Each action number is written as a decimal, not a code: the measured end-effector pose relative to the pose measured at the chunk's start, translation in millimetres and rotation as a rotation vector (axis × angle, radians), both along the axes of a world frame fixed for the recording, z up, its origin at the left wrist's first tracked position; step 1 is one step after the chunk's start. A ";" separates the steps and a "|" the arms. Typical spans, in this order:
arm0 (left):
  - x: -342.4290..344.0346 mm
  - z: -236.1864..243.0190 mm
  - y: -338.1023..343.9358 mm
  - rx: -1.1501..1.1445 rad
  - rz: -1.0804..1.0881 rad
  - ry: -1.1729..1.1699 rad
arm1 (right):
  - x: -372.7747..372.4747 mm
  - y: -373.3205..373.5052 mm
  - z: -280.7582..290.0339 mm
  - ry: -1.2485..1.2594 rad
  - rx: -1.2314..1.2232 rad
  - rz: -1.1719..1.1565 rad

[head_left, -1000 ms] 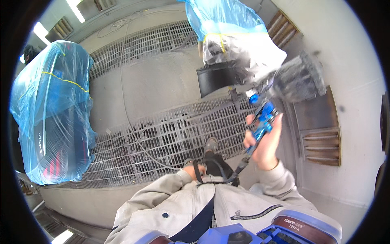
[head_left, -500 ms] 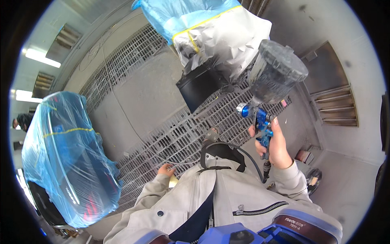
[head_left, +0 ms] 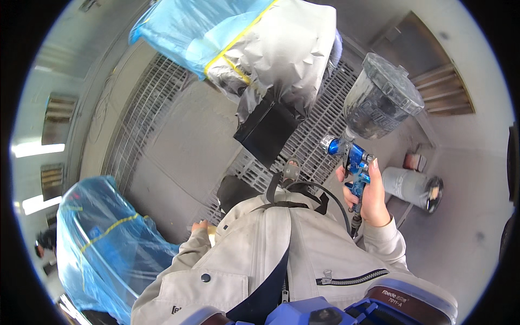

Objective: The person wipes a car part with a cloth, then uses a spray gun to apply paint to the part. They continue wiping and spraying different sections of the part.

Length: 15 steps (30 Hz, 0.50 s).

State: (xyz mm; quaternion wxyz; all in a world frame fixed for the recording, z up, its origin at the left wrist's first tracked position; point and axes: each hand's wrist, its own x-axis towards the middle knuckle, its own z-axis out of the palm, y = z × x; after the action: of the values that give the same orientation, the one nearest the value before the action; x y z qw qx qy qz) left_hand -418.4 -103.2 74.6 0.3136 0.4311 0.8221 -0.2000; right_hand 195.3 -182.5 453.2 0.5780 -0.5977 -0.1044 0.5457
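My right hand point(head_left: 374, 197) is wrapped round the grip of a blue spray gun point(head_left: 355, 161), held upright. A paint-smeared grey cup point(head_left: 382, 97) is mounted on top of the gun, and a dark air hose point(head_left: 338, 200) runs from it toward my waist. To the left of the gun, below it, a black panel point(head_left: 269, 127) juts out from crumpled silver masking sheet point(head_left: 292, 49). Low at my left side, my left hand point(head_left: 201, 225) looks curled closed, partly hidden by the sleeve; a pale yellowish thing point(head_left: 212, 234) shows beside it.
Blue plastic film point(head_left: 195, 27) with yellow tape adjoins the silver sheet. Another film-wrapped object point(head_left: 108, 244) stands at left, with a person point(head_left: 47, 241) beyond it. Metal grating point(head_left: 157, 89) covers parts of the floor. A grey cylinder point(head_left: 406, 187) sits by the right wall.
The view has turned and shifted: the wrapped object at left sits lower, and the masked piece has moved left in view. Right hand still grips the spray gun; the left is lower and farther left.
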 end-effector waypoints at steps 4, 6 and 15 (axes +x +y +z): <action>-26.5 -33.3 107.4 -0.035 -0.151 -0.085 | -51.3 13.5 -2.3 -0.004 -0.035 -0.194; -44.5 -51.6 177.6 -0.067 -0.277 -0.128 | -90.5 24.5 -2.4 -0.013 -0.042 -0.344; -91.5 -77.9 452.5 0.166 -0.194 -0.684 | -237.6 42.5 31.3 -0.204 -0.067 -0.781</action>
State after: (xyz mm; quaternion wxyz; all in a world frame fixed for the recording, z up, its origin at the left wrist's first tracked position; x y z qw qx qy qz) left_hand -509.9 349.3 -3.3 0.5140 0.5731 0.6382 -0.0058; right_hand -42.3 -140.0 484.5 0.7085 -0.6621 0.0917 0.2263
